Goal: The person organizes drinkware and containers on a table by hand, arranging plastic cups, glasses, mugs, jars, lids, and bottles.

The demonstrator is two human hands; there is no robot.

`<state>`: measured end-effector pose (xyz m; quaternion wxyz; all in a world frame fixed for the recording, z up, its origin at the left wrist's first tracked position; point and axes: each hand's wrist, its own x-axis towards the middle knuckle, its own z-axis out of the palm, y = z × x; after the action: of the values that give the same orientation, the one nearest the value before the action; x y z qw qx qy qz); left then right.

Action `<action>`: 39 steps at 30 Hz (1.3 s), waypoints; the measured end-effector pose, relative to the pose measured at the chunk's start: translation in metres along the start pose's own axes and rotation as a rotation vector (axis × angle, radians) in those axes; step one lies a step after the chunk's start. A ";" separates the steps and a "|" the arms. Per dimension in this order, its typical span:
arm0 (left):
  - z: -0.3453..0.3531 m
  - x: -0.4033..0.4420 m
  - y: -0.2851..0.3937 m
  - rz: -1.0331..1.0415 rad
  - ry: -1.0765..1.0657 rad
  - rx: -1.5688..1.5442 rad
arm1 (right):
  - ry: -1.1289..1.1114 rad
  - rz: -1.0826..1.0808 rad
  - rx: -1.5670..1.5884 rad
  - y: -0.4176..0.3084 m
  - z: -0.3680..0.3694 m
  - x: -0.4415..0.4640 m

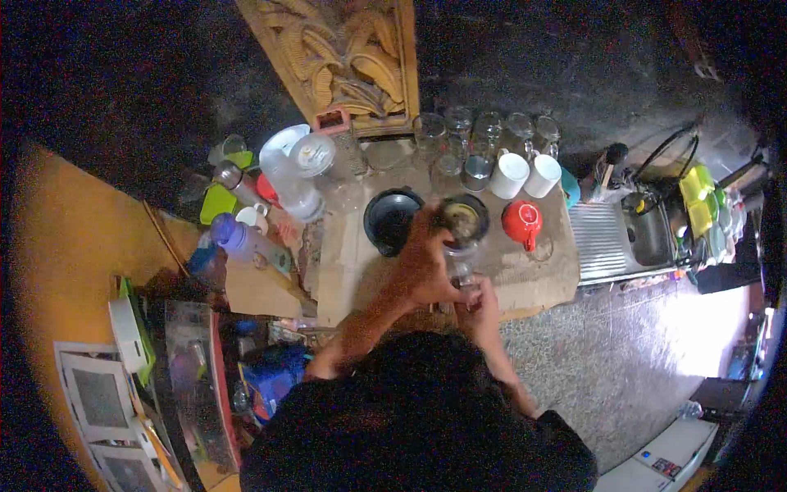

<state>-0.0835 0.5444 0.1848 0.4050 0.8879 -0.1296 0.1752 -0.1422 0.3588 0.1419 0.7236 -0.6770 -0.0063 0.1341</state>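
Near the front edge of the cardboard-covered counter (344,287), both my hands are around a small clear glass-like container (461,267). My left hand (428,262) is curled round its left side, with blurred fingers reaching up beside a dark round container (466,220) that has something yellowish and brown inside. From below and to the right, my right hand (480,293) pinches the clear piece's lower end. A black bowl (388,217) sits just left of my left hand. To the right lies an upside-down red cup (523,223).
White mugs (511,175) and several clear glass mugs (485,131) line the back. Plastic jugs (287,172), a grater (348,148) and a purple-capped bottle (250,244) crowd the left. A metal sink (652,234) is at the right.
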 end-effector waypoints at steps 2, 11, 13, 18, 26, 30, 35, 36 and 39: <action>0.005 0.005 0.013 0.223 0.049 -0.008 | 0.071 -0.095 -0.043 0.026 -0.003 0.000; -0.013 0.004 -0.023 0.113 0.137 -0.272 | 0.457 -0.320 0.193 0.034 -0.018 0.004; -0.026 -0.014 -0.058 0.021 0.144 0.034 | 0.374 -0.302 0.114 0.031 -0.027 0.001; -0.033 -0.063 -0.127 0.062 0.010 0.338 | 0.330 -0.294 -0.093 0.012 -0.022 0.016; -0.065 -0.119 -0.097 -0.283 0.209 0.199 | 0.166 -0.290 0.000 -0.037 0.021 0.068; -0.087 -0.146 -0.074 -0.553 0.338 -0.090 | 0.132 -0.400 -0.027 -0.030 0.058 0.116; -0.102 -0.156 -0.061 -0.439 0.517 -0.011 | 0.175 -0.469 0.043 0.013 0.112 0.181; -0.104 -0.157 -0.063 -0.437 0.527 -0.007 | 0.161 -0.469 0.082 0.015 0.120 0.189; -0.106 -0.172 -0.071 -0.544 0.476 -0.122 | 0.173 -0.491 0.072 0.021 0.136 0.203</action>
<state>-0.2347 0.6861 0.1298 0.5077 0.7986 0.1988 0.2548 0.0233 0.5341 0.0979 0.7560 -0.6379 -0.1037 -0.1038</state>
